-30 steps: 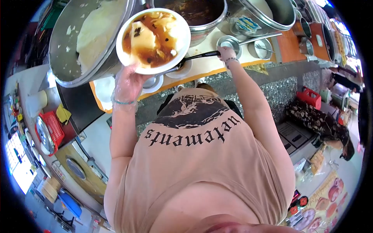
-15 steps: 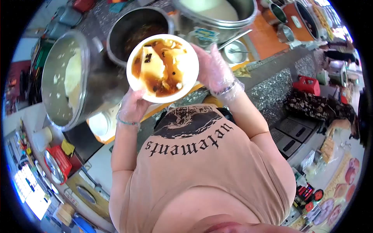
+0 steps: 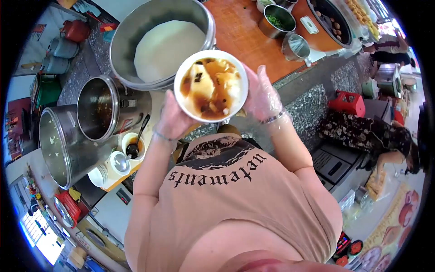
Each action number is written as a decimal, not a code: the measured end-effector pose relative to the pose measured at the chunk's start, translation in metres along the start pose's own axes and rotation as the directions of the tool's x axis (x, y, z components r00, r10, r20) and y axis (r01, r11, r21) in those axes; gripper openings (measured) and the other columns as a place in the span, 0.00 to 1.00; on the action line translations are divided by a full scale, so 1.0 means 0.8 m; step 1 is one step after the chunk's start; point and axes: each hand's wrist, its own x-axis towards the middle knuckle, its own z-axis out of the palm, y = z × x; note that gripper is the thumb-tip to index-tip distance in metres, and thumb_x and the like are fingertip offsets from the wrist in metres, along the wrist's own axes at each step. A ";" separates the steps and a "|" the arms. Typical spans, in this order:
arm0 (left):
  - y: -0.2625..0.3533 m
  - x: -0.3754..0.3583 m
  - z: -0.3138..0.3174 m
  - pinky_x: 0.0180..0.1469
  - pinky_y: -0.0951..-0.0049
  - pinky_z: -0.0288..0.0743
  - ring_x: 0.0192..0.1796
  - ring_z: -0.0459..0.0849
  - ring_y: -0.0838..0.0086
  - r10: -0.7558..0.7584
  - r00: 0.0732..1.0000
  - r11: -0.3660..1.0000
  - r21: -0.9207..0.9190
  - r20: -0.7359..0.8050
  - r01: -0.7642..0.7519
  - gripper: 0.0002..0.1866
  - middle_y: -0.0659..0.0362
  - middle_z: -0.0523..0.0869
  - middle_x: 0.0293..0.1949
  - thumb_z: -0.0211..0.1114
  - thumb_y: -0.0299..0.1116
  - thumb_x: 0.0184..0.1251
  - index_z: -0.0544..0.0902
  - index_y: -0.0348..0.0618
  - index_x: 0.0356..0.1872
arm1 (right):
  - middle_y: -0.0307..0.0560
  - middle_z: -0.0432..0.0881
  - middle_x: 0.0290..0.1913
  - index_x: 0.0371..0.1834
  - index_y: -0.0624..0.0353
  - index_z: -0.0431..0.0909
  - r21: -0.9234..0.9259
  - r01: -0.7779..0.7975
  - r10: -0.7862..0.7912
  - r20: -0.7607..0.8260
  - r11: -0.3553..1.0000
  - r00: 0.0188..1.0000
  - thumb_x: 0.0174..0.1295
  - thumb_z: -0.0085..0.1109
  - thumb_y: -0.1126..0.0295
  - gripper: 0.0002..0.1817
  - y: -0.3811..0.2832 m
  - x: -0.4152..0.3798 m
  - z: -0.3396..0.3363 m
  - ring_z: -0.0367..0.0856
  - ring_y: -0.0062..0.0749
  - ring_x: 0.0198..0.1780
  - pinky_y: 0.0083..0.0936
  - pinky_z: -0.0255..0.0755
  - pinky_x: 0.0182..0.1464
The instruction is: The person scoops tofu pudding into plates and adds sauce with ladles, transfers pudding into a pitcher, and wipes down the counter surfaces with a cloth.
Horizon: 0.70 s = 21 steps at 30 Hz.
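A white bowl (image 3: pixel 198 106) of white pudding-like pieces in brown syrup, with small dark bits, is held up in front of my chest. My left hand (image 3: pixel 174 116), in a clear plastic glove, grips its lower left rim. On the bowl's right side is my right hand (image 3: pixel 264 96), also gloved, its fingers partly hidden behind the bowl. Just behind the bowl stands a large metal pot (image 3: pixel 118 50) with a smooth white content.
Two more steel pots (image 3: pixel 96 109) (image 3: pixel 63 149) stand at the left, beside small bowls with ladles (image 3: pixel 121 162). On the orange board (image 3: pixel 240 38) are metal cups, one holding chopped greens (image 3: pixel 275 21). Another person (image 3: pixel 362 131) works at the right.
The view has shifted, bringing the large pot nearer the middle and the small bowls with ladles into sight. Both hands still hold the bowl, now further right in view.
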 end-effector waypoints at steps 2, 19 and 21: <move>0.000 0.050 0.028 0.64 0.46 0.70 0.70 0.64 0.55 -0.026 0.999 0.995 -0.092 0.040 0.030 0.40 0.53 0.61 0.71 0.23 0.65 0.70 0.52 0.48 0.73 | 0.54 0.64 0.69 0.71 0.65 0.54 0.082 0.031 -0.030 -0.007 0.996 1.000 0.73 0.23 0.41 0.38 -0.022 0.024 -0.050 0.63 0.40 0.70 0.36 0.56 0.72; -0.053 0.522 -0.119 0.65 0.66 0.66 0.59 0.77 0.64 0.235 0.807 0.962 0.010 -0.541 -0.273 0.30 0.50 0.76 0.60 0.51 0.52 0.72 0.72 0.35 0.61 | 0.51 0.70 0.66 0.67 0.64 0.63 0.190 0.111 -0.032 -0.377 0.976 0.926 0.72 0.31 0.41 0.37 -0.051 0.316 -0.330 0.68 0.40 0.66 0.37 0.58 0.71; -0.064 0.551 -0.148 0.63 0.65 0.66 0.59 0.76 0.63 0.271 0.720 0.962 0.149 -0.639 -0.230 0.33 0.48 0.78 0.58 0.54 0.53 0.68 0.73 0.33 0.61 | 0.52 0.67 0.68 0.68 0.65 0.60 0.169 0.099 -0.031 -0.367 0.981 0.930 0.70 0.32 0.39 0.39 -0.030 0.342 -0.369 0.65 0.42 0.69 0.39 0.55 0.72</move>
